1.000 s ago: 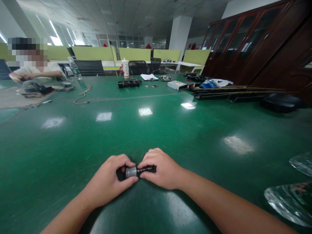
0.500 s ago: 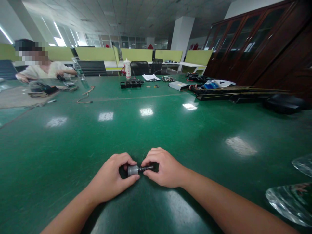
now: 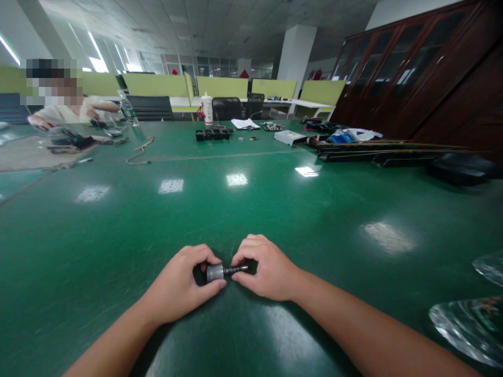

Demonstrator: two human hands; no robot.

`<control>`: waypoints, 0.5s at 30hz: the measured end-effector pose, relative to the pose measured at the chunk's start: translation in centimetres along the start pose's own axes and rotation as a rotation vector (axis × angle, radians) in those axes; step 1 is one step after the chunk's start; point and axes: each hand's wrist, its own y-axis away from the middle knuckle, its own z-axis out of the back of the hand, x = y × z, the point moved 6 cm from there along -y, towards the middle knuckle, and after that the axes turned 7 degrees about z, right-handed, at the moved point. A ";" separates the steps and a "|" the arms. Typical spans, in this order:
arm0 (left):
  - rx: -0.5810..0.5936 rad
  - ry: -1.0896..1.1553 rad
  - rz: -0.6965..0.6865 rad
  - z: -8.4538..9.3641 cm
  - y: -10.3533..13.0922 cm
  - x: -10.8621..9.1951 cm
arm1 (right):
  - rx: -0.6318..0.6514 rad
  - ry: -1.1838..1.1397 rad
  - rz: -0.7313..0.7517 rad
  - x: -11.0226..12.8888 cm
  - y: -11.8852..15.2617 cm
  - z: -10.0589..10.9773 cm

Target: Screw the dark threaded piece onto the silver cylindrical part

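Note:
A small metal cylinder (image 3: 215, 272) with a thin, dark, ridged shaft (image 3: 236, 269) lies on its side between my hands, its shaft pointing right. My left hand (image 3: 183, 283) grips the cylinder between thumb and fingers. On the other side, my right hand (image 3: 265, 268) has its thumb and fingertips closed about the shaft, with the tip showing inside the curl of the fingers. Both hands stay low over the green table (image 3: 188, 214). What the part belongs to, I cannot tell.
Clear plastic packages (image 3: 463, 324) lie near my right forearm. Farther back are a black part (image 3: 214, 134), a silver box (image 3: 290, 137), long black rails (image 3: 353, 152) and a cord (image 3: 139, 152). A person (image 3: 74, 112) sits at the far left by a plastic bottle (image 3: 128, 111).
My right hand has shifted very slightly right and away from me along the shaft. The left hand keeps its grip on the cylinder.

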 end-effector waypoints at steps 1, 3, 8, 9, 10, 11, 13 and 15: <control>-0.001 -0.002 -0.001 0.0 0.0 0.0 | -0.005 0.009 0.002 0.0 0.0 0.1; -0.005 -0.007 -0.002 0.1 0.1 0.0 | -0.006 0.024 0.004 0.0 0.1 0.1; -0.016 -0.012 -0.006 0.2 0.1 0.0 | -0.003 0.036 -0.008 -0.1 0.1 0.2; -0.030 -0.014 -0.007 0.2 0.1 0.1 | -0.005 0.036 -0.013 -0.2 0.2 0.2; -0.044 -0.016 -0.007 0.3 0.1 0.1 | -0.007 0.038 -0.020 -0.2 0.2 0.2; -0.055 -0.016 -0.006 0.4 0.1 0.2 | -0.008 0.041 -0.029 -0.3 0.2 0.3; -0.068 -0.013 -0.003 0.5 0.2 0.3 | -0.012 0.048 -0.046 -0.5 0.2 0.3; -0.068 -0.007 0.002 0.5 0.2 0.4 | -0.012 0.051 -0.057 -0.5 0.2 0.4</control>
